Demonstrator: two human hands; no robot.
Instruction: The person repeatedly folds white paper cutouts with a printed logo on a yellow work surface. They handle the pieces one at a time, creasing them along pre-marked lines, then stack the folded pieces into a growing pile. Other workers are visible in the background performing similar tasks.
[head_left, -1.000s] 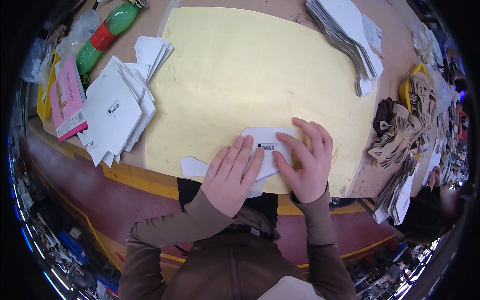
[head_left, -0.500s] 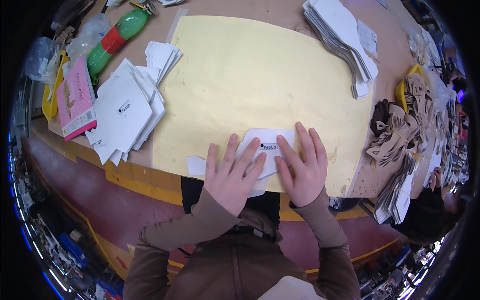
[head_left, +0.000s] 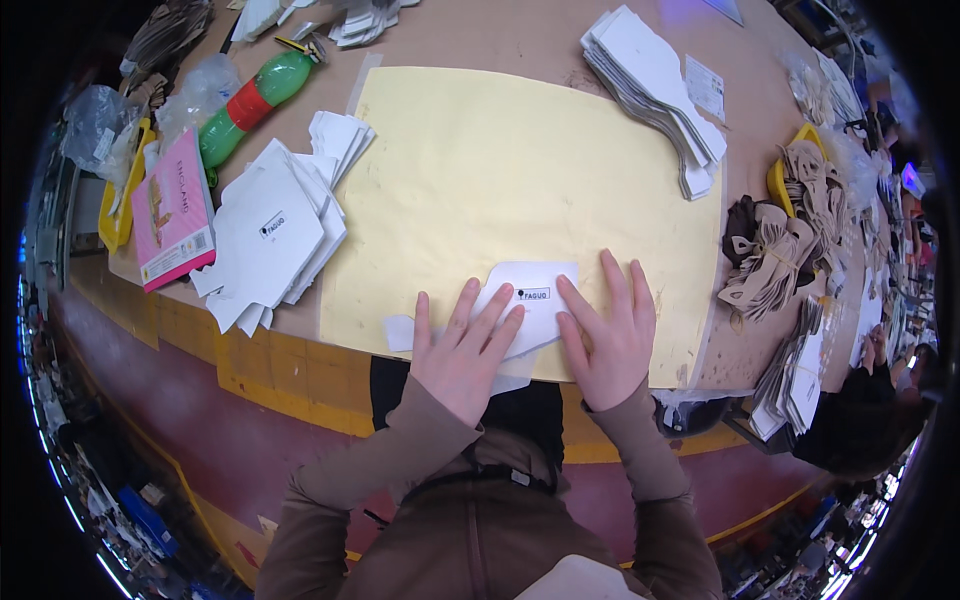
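Observation:
A white cut shoe-upper piece (head_left: 535, 325) with a small printed black label lies near the table's front edge, on a pale yellow sheet. My left hand (head_left: 463, 350) rests flat over its left part, fingers spread; a narrow white end (head_left: 398, 333) of material shows beyond that hand. At the piece's right edge lies my right hand (head_left: 612, 335), its index fingertip and thumb touching the white material and its other fingers stretched out on the sheet. Neither hand grips anything. Beneath my left hand, part of the piece is hidden.
The yellow sheet (head_left: 480, 160) is taped to the table. To the left are stacked white pieces (head_left: 262, 232), a pink booklet (head_left: 172, 212) and a green bottle (head_left: 258, 100). White pieces (head_left: 655, 75) lie far right, near beige bundles (head_left: 775, 255) and a yellow tray (head_left: 778, 190).
My right fingers have drawn slightly right, away from the printed label toward the piece's edge. The left hand stays on the piece. The whole view has shifted a little.

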